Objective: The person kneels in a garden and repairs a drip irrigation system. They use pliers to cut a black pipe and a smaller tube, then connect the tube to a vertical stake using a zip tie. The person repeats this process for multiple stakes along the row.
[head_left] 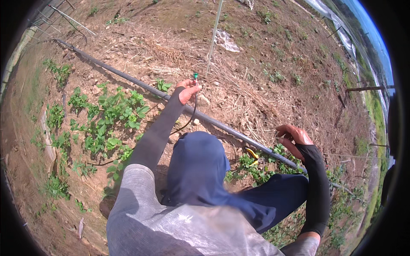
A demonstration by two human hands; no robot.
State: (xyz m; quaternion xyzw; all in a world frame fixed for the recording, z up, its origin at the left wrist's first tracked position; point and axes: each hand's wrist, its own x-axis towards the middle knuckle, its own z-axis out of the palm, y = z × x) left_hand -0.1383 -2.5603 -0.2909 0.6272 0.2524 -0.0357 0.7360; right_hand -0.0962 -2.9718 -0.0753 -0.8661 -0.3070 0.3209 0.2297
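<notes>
My left hand [188, 91] is closed around the base of a small green-topped micro-sprinkler [196, 77], reddish lower down, held upright just past the pipe. Below the hand, a thin black tube [193, 116] curves back toward the near side of a thick dark irrigation pipe [232, 131]. My right hand [294, 137] hovers off to the right, beyond the pipe, its fingers loosely curled and apart from the thumb; nothing shows in it. On the ground between my bent knee and the pipe lies a yellow-handled tool [253, 154], partly hidden by leaves.
The pipe runs diagonally from far left to near right. Leafy green plants [113, 115] grow on its near left side. A thin pale stake [215, 34] stands beyond my left hand, near a crumpled whitish sheet [227, 41]. Dry straw [164, 53] and stones cover the soil.
</notes>
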